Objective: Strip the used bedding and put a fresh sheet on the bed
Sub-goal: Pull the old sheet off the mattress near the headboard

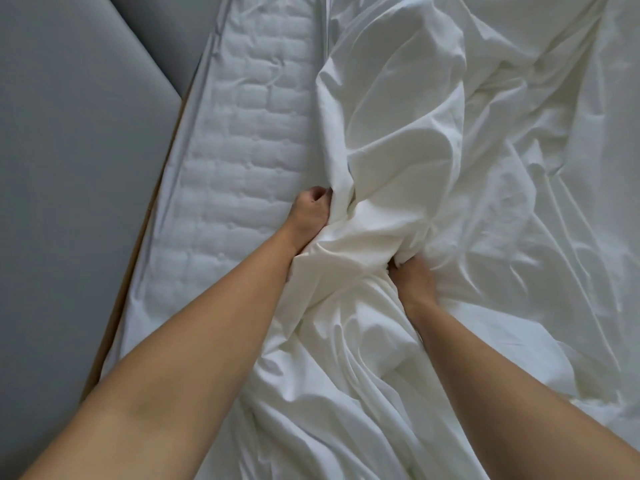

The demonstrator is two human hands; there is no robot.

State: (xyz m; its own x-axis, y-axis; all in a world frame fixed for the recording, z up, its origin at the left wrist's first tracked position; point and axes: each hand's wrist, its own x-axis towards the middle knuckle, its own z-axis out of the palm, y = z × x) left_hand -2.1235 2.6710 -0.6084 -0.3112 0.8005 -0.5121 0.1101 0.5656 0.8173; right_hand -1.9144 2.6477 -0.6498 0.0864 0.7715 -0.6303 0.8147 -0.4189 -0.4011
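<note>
A crumpled white sheet (433, 150) lies bunched across the middle and right of the bed. On the left a strip of bare quilted white mattress (239, 133) shows. My left hand (310, 213) grips a gathered fold at the sheet's left edge, fingers curled into the cloth. My right hand (412, 277) grips the same bunch from the right, its fingertips buried in the folds. Both forearms reach forward from the bottom of the view.
A grey padded panel (69, 168) runs along the left side of the bed. A thin strip of wooden bed frame (138, 251) shows between the panel and the mattress edge. Loose sheet covers the whole right side.
</note>
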